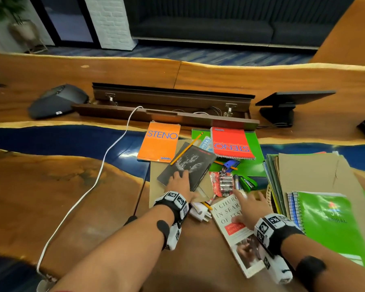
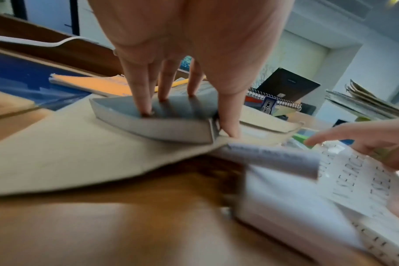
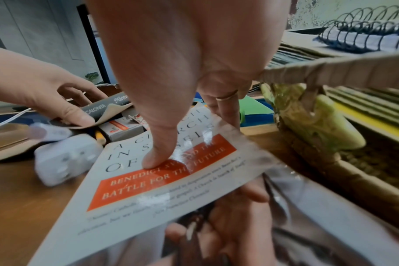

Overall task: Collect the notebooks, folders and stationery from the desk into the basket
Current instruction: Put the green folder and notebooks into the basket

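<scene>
A: Wooden bench point(image 1: 51, 186) with a blue resin strip, a dark sofa behind. What are the fingers doing?

B: The left hand point(image 1: 180, 183) has its fingers point(image 2: 143, 100) flat on the black book point(image 1: 188, 167), thumb hooked at the book's near edge; I'd judge it is getting purchase to lift. The right hand point(image 1: 249, 207) lies spread and nearly straight on the white book point(image 1: 234, 230), thumb pressing the cover, probably pinning or sliding it.

A: And outward from the black book?

B: A tan folder point(image 1: 156, 186) lies under it, a pencil point(image 1: 187, 148) across its far corner. Beyond it sit two steno pads, orange point(image 1: 159, 141) and red point(image 1: 232, 144); batteries point(image 1: 224, 183) and a green stapler point(image 1: 248, 183) lie to its right.

A: The basket?

B: Farther right; only a bit of rim point(image 1: 269, 196) shows, buried under folders point(image 1: 316, 175) and a green notebook point(image 1: 329, 218). The wrist views are blurred, and a white plug point(image 1: 198, 210) near the black book is partly hidden.
</scene>
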`<action>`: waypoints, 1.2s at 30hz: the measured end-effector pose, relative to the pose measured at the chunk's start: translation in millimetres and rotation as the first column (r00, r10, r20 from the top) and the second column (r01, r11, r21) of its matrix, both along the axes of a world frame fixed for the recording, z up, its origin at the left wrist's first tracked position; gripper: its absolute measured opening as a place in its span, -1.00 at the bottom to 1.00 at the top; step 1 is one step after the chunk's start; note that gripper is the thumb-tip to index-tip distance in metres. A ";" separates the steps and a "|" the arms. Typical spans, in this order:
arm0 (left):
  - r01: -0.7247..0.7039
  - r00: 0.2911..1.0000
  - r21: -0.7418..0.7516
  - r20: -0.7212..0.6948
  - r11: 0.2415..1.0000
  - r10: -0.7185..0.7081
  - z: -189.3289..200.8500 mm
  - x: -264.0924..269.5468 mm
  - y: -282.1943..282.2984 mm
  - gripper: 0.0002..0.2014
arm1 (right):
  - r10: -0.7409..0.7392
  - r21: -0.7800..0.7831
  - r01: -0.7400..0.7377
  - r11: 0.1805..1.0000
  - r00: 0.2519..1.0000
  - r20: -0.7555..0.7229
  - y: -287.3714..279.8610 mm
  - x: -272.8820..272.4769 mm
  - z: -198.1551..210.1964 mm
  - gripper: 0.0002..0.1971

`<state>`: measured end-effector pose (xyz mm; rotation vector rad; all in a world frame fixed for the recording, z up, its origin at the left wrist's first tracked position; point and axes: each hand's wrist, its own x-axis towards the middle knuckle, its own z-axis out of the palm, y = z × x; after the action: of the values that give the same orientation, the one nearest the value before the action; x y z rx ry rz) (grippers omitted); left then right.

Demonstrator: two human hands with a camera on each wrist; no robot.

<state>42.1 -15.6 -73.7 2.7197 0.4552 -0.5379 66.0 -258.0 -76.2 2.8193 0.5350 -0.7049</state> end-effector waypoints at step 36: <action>0.003 0.746 -0.647 0.509 0.762 0.429 129.3 -6.5 25.5 -0.74 | -0.090 0.825 0.215 0.523 0.976 -0.198 43.7 28.7 83.2 -0.33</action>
<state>35.7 9.9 55.6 1.9768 0.3333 0.2926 94.8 -214.4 7.0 3.8016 0.8459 -0.8296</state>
